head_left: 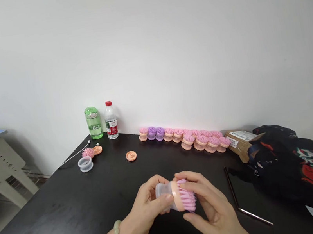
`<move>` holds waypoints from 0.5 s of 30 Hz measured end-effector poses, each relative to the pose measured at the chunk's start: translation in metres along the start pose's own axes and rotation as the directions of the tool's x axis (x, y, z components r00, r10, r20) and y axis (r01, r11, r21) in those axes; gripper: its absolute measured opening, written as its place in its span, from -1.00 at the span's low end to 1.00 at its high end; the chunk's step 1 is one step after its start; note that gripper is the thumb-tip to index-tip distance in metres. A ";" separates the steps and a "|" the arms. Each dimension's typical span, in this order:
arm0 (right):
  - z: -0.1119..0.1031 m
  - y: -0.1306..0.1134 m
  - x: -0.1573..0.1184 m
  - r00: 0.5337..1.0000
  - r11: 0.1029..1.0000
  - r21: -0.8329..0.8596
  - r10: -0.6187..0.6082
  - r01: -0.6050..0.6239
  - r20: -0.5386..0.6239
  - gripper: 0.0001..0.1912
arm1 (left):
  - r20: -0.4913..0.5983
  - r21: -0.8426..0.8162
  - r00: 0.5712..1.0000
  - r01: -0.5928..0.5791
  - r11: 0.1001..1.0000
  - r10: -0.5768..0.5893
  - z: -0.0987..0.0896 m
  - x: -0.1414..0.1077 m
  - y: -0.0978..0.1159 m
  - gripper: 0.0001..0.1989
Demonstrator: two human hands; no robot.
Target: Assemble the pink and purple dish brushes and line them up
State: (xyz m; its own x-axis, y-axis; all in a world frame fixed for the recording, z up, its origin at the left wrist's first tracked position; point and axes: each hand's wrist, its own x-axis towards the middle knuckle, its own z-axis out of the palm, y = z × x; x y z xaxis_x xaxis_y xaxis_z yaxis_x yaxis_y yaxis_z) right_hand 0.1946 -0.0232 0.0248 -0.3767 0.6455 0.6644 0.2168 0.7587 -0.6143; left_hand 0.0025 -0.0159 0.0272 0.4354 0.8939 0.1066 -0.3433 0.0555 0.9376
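Over the front of the black table, my left hand (148,205) is closed around the translucent body of a scrubbing brush (178,201). This brush has a peach ring and pink bristles and lies on its side, bristles to the right. The fingers of my right hand (210,203) curl around the bristle end, thumb below and fingers above. Farther left on the table are a translucent cup-shaped ring (85,164), a pink bristle head (88,153) and a peach disc (97,150). Another peach disc (131,156) lies by itself nearer the middle.
Several finished-looking brushes (188,140), pink and purple, stand in rows along the wall. A green bottle (94,123) and a red-capped water bottle (111,120) stand at the back left. On the right are a cardboard box (240,145), black cloth bag (297,166) and thin metal rod (255,216).
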 end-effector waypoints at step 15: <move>0.028 0.014 0.007 0.809 0.704 0.513 0.586 -0.491 -0.030 -0.68 | 0.046 0.474 0.918 -0.368 0.800 0.395 -0.015 0.005 -0.017 -0.25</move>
State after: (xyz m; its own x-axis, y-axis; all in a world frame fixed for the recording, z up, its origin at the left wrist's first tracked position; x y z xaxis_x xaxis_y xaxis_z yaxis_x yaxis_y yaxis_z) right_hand 0.1701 -0.0105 0.0087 -0.1508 0.9701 0.1903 -0.1243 0.1723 -0.9772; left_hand -0.0022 -0.0059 0.0066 0.3024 0.8218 0.4829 -0.0402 -0.4952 0.8679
